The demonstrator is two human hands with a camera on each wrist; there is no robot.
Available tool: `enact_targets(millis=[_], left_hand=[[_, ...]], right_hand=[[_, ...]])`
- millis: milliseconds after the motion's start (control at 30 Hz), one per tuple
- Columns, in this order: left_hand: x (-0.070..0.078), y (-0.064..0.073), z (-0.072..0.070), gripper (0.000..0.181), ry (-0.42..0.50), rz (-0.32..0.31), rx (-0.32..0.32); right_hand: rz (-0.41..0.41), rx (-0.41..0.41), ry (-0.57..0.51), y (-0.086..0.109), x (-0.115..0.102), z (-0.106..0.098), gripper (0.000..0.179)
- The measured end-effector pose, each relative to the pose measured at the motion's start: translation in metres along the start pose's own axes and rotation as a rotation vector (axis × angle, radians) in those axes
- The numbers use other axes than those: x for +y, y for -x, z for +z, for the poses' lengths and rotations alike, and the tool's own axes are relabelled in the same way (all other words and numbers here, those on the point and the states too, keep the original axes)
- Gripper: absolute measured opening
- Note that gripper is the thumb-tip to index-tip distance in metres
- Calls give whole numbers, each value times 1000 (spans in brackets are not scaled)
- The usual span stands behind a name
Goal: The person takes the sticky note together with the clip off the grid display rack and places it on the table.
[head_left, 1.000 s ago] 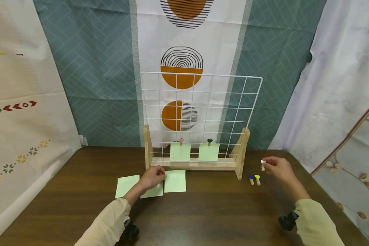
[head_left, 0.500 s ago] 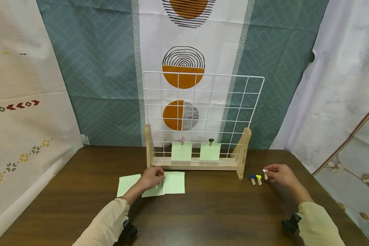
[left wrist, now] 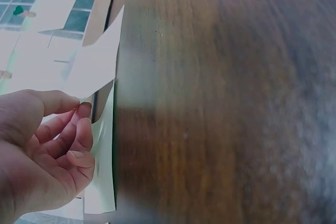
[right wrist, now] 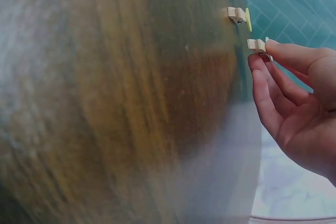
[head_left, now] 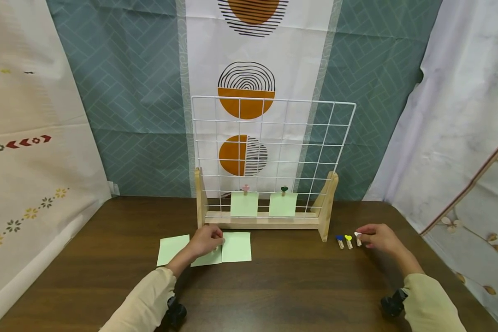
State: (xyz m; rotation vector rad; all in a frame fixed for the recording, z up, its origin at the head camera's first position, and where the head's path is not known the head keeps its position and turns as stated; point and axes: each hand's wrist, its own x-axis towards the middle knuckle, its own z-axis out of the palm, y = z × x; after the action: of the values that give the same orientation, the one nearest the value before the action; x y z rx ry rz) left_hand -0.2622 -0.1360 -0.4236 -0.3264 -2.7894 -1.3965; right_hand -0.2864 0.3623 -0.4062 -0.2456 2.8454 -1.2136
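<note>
My left hand [head_left: 205, 240] pinches the left edge of a pale green paper note [head_left: 237, 247] between thumb and forefinger; in the left wrist view this note [left wrist: 100, 64] looks tilted. Partly hidden under the hand is a second green note [head_left: 206, 259], and a third green note [head_left: 171, 249] is to its left. On the right, my right hand [head_left: 379, 238] pinches a small wooden clothespin [right wrist: 255, 45] with a white heart at the fingertips. Beside it are a yellow-heart clothespin [head_left: 348, 242] and a blue-heart clothespin [head_left: 340, 242].
A white wire grid [head_left: 269, 123] on a wooden stand [head_left: 261, 223] is behind the notes. Two green notes hang on it, under a pink-heart clothespin [head_left: 245, 189] and a dark green-heart clothespin [head_left: 284, 190]. The brown table [head_left: 290, 286] extends in front.
My right hand has lowered the white-heart clothespin toward the table, level with the yellow and blue ones. The left hand has hardly moved, still pinching the note.
</note>
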Motion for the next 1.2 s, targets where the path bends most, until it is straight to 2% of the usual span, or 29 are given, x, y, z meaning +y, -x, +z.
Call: enact_targets(millis=[300,400,1000,1200], left_hand=[[1,1,-1,5,-3,-8,-11],[0,0,-1,5,-3,-3,-13],[-1,-2,-2,5,-28,23,-3],[-3,-2,-3,6,-31,11,10]], right_hand=[[23,-38,-35,0,7,4,27],[38,-28,-36,0,7,4,26],[4,-30,33,0,4,2,22],[-32,-36,12,-1,9,0,25]])
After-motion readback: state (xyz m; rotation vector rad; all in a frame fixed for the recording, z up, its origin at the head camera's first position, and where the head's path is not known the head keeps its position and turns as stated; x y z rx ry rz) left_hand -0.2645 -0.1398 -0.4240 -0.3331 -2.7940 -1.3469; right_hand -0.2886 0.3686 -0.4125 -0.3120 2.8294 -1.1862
